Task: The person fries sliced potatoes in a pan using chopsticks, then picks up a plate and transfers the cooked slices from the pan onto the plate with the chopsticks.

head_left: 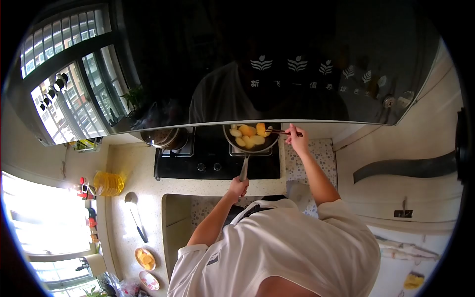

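Observation:
My left hand [238,188] is wrapped round the handle of a dark frying pan [271,142], which sits on the right burner of the black gas stove [208,171]. In the pan lie several pale yellow and orange slices of food [250,131]. From the right, my right hand [297,139] grips a pair of dark chopsticks [278,131]. Their tips reach over the pan to an orange slice [261,129] at its upper right. The far rim of the pan is hidden behind the hood's edge.
A glossy black range hood [222,106] overhangs the stove. A lidded pot [161,138] stands on the left burner. Along the left counter are an oil bottle [109,183], a long-handled utensil [136,218], a bowl of orange food [145,257] and a patterned plate [149,280].

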Motion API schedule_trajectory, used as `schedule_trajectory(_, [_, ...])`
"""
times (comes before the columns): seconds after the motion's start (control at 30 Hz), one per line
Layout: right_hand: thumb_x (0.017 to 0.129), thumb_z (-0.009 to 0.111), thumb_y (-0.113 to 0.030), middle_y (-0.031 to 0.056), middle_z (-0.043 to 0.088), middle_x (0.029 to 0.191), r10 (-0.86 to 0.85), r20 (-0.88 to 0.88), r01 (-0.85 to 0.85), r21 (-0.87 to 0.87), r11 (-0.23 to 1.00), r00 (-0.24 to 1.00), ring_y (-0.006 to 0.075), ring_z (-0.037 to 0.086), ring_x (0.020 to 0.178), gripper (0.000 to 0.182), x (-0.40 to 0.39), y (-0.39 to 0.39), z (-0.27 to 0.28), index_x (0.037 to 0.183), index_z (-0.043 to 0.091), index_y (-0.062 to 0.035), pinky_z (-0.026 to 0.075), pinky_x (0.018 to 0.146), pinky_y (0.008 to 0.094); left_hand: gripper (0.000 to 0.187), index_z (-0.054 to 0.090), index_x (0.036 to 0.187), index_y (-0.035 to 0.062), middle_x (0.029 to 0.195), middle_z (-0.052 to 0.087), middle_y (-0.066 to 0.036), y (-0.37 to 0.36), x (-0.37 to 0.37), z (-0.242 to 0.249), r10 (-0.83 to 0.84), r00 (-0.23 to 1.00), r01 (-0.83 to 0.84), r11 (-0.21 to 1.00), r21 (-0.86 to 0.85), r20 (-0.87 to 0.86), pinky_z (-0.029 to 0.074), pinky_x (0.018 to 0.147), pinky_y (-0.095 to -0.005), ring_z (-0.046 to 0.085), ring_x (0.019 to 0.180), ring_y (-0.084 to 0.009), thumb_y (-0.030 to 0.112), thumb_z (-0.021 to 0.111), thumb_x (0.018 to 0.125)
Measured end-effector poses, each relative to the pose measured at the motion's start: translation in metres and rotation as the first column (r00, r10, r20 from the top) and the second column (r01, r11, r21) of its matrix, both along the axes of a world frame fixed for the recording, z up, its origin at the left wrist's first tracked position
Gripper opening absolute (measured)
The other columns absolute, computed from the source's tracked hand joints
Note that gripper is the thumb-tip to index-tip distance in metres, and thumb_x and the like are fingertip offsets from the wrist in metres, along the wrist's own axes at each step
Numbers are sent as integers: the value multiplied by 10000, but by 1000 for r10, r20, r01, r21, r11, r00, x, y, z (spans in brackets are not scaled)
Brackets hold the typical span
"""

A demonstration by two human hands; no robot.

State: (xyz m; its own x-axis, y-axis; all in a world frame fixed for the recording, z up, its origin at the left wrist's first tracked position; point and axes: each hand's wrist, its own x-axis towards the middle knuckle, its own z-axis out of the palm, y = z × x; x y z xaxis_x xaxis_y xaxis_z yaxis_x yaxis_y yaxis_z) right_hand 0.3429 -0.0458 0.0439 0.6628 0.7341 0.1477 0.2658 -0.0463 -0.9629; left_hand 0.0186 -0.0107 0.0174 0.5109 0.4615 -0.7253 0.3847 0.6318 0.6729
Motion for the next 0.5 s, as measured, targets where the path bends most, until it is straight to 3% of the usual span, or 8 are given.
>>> schedule_trajectory(0.2, [1032,494,-357,66,633,590,46,148,-33,-89,995,988,125,614,509,424,2,3,0,895,698,-12,499,486,275,98,495,768,76,558,422,-10,1,-1,-8,19,1000,-18,1000,-10,18,284,391,-307,361,416,-113,101,584,799])
schedule_trajectory(0.3, [1032,490,-362,72,652,622,24,49,-19,-86,996,999,127,633,537,432,2,5,-3,901,693,-3,517,514,278,97,496,770,79,555,421,-9,0,-1,-8,15,1000,-15,1000,-16,14,284,389,-310,362,411,-115,101,586,797])
schedule_trajectory(0.5, [1038,488,-308,88,677,663,-1,53,-1,41,999,999,155,681,611,403,13,2,1,904,670,26,557,573,310,97,500,780,76,556,428,-12,2,-2,-15,23,1000,-22,999,-40,13,295,390,-311,368,408,-120,108,590,796])
